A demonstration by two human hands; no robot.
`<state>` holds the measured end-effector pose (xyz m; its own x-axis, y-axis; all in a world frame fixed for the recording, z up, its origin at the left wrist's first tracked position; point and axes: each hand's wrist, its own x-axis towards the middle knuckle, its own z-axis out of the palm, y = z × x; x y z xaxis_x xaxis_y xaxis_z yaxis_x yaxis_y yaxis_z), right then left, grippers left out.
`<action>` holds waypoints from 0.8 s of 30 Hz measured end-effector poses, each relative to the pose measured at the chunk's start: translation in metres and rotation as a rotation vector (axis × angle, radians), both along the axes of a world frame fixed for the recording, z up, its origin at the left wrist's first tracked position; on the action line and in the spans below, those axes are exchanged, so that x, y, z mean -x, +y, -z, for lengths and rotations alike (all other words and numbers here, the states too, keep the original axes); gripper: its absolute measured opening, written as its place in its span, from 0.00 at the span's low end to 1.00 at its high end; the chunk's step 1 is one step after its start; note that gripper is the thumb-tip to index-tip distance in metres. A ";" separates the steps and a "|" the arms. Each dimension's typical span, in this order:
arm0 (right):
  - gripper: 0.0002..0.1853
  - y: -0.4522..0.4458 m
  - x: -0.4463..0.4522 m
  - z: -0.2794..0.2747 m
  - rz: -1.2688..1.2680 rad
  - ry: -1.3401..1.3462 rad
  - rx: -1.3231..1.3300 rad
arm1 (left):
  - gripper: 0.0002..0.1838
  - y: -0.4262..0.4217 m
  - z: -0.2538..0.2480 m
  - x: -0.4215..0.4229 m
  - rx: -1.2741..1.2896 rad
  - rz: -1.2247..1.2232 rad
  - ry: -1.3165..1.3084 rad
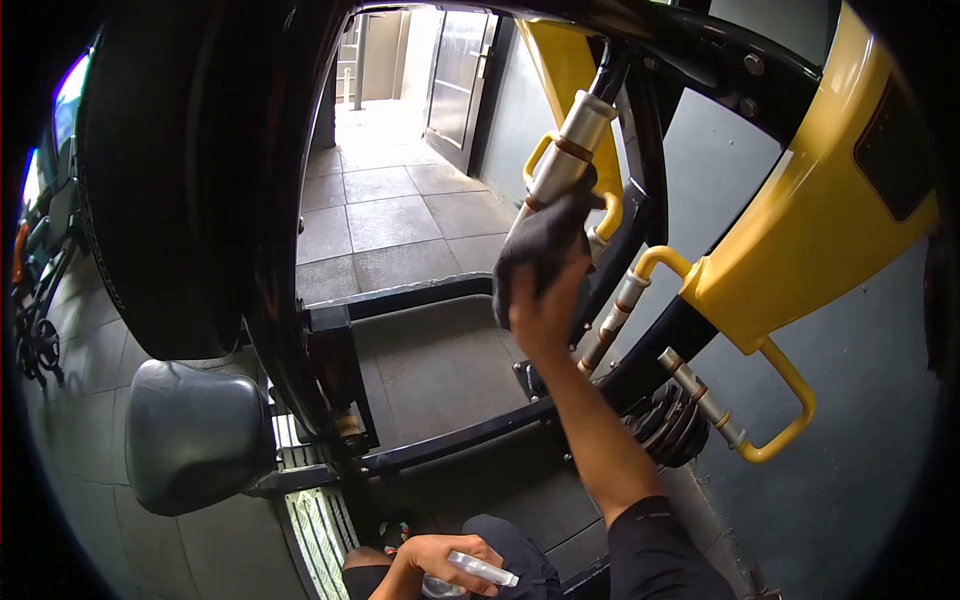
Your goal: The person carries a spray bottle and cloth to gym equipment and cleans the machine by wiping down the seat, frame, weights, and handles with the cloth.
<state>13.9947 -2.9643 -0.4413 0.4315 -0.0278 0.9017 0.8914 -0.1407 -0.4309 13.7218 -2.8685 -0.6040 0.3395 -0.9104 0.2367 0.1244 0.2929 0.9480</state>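
Observation:
My right hand [545, 315] is raised at the centre, its fingers closed on a dark cloth [545, 240]. The cloth lies against a silver handle sleeve [572, 145] with rusty rings, beside a yellow curved tube [610, 215]. Low in the view, near my lap, my left hand [450, 562] is wrapped round a clear spray bottle with a white top [482, 569]. The lower part of the bottle is mostly hidden by the hand and the frame edge.
A black machine frame [420, 455] surrounds my arms. Yellow arms [790, 230] with more handles [700, 400] stand at right. A padded black seat [200, 435] is at left. An open door [462, 85] and floor tiles [395, 220] lie beyond.

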 end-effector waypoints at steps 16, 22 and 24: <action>0.41 0.007 -0.026 -0.189 0.271 -0.023 -0.085 | 0.23 0.005 -0.012 0.007 -0.328 0.015 0.294; 0.22 0.000 0.010 -0.031 0.251 0.005 -0.011 | 0.32 0.007 -0.015 0.016 -0.399 -0.111 0.442; 0.17 -0.016 0.025 -0.048 0.335 -0.044 -0.171 | 0.31 0.004 -0.014 0.012 -0.394 -0.146 0.379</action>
